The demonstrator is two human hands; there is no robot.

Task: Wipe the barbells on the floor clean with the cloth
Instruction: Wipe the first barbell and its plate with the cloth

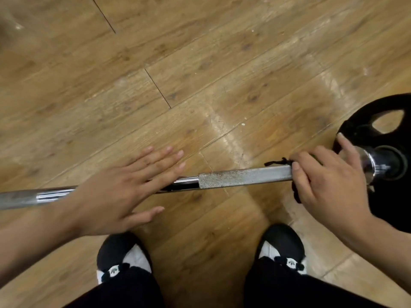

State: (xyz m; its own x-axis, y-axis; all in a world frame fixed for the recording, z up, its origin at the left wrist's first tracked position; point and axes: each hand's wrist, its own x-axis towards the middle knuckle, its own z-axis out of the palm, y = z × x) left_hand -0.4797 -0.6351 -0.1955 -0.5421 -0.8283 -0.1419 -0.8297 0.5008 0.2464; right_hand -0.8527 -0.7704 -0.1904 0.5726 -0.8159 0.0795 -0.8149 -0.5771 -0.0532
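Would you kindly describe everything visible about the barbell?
The barbell is a steel-looking bar lying across the wooden floor. It has shiny smooth stretches and a dull knurled section. A black weight plate sits on its right end. The right hand grips it through a dark cloth; the open left hand spreads over it.

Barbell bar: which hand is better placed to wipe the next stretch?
Right. The right hand grips the black cloth around the bar beside the weight plate; the left hand is flat and open over the bar, holding no cloth.
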